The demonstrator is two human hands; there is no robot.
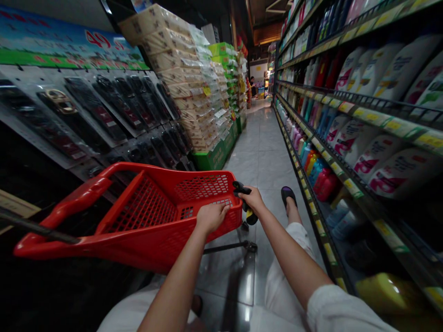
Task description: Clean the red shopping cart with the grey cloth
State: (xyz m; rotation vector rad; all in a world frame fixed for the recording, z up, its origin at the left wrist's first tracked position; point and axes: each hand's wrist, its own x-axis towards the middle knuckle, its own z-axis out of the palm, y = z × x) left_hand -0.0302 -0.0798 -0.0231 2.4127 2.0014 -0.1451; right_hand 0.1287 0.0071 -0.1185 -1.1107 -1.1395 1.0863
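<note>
A red plastic shopping cart (138, 246) with perforated walls stands before me at the left, its handle end to the left. My left hand (210, 217) lies over the cart's near rim, fingers curled inward, close to the front corner. At that front end, my right hand (253, 199) grips a black-and-yellow handheld tool (250, 215), whose exact kind I cannot make out. The tool's black upper part is against the cart's rim. My right fingers are partly hidden behind it. Nothing shows inside the visible part of the basket.
Shelves of bottles (391, 157) line the right side. Belts in packaging (110, 106) hang at the left beside stacked tissue packs (183, 78) on green boxes (211, 157). A tiled aisle floor (265, 143) runs ahead towards a distant person (252, 83).
</note>
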